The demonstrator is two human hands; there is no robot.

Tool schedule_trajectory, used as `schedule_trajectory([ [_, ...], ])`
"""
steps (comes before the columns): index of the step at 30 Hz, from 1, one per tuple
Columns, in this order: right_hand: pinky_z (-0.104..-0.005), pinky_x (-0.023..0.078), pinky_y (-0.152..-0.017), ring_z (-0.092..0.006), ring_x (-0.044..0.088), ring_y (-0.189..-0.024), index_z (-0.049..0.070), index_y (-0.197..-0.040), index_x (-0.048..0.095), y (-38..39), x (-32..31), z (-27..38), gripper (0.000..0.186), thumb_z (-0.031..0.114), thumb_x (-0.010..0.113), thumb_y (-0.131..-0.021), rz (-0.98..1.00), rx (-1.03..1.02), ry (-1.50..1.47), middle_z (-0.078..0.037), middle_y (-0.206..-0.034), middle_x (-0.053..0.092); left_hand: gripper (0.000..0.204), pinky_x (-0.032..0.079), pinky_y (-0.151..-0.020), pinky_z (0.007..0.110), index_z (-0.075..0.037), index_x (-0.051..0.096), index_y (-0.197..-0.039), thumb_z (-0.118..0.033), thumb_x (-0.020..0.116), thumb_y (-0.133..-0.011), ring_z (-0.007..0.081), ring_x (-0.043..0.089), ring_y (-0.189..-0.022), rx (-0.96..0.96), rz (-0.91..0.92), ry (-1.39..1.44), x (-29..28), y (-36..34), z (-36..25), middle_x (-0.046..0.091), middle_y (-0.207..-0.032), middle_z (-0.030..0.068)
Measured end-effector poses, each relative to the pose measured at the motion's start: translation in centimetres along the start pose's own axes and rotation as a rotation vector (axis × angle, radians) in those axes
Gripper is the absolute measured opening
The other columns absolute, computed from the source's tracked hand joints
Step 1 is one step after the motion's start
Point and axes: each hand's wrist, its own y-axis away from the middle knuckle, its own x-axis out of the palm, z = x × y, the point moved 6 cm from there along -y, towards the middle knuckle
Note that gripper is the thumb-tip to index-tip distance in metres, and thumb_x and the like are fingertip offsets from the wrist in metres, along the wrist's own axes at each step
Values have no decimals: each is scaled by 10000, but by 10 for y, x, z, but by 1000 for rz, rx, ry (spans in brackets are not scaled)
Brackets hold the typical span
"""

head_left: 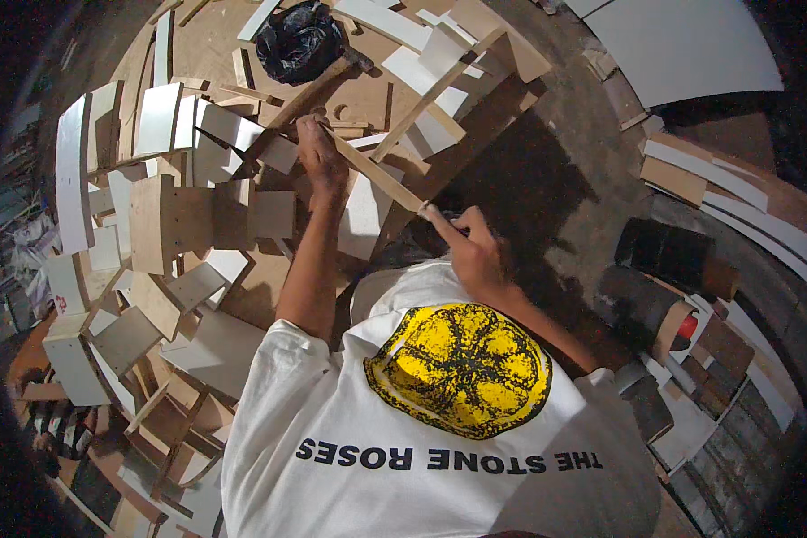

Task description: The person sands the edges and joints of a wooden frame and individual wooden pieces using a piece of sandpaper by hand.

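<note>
A long, narrow wooden strip (378,176) slants across the space between my two hands. My left hand (321,154) is closed round its far end, knuckles up. At the near end my right hand (477,254) has its fingers curled, with one finger stretched along the strip's tip; its grip is partly hidden. Just beyond my left hand lies a hammer (318,85) with a wooden handle and a dark head. A frame of pale wood strips and white panels (435,85) stands beyond the held strip.
Stacked white and bare-wood box pieces (184,220) crowd the left side. A black plastic bag (300,43) sits at the far edge of the brown work surface (208,40). To the right are white curved panels (753,220), a dark box (663,251) and a large white board (681,49).
</note>
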Motion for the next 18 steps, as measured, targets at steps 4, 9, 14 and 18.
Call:
schedule_trajectory([
  [4,-388,541,-616,-247,641,-758,280,-1357,683,-10,-9,12,527,25,623,-900,-146,-190,183,-70,-911,546,358,393,-739,352,-14,507,-943,-280,330,-1105,192,443,-772,-43,-26,108,1,10,7,465,-830,85],
  [9,-405,554,-625,-262,645,-800,253,-1389,654,-38,2,34,547,11,589,-903,-61,-194,295,-81,-919,550,349,388,-742,348,-23,484,-933,-274,319,-1110,184,431,-778,-65,-12,76,6,14,9,446,-845,66],
  [14,-420,566,-631,-278,645,-813,314,-1397,636,-58,11,43,571,20,584,-910,-103,-232,282,-83,-926,537,358,382,-734,357,-26,473,-916,-277,309,-1112,196,426,-780,-95,-36,199,1,11,19,438,-860,75],
  [18,-427,566,-627,-289,653,-807,293,-1388,642,-32,3,26,570,9,579,-898,26,-161,312,-90,-947,549,379,377,-717,369,-30,480,-909,-307,316,-1108,208,427,-774,46,41,-25,5,13,-5,438,-857,95],
])
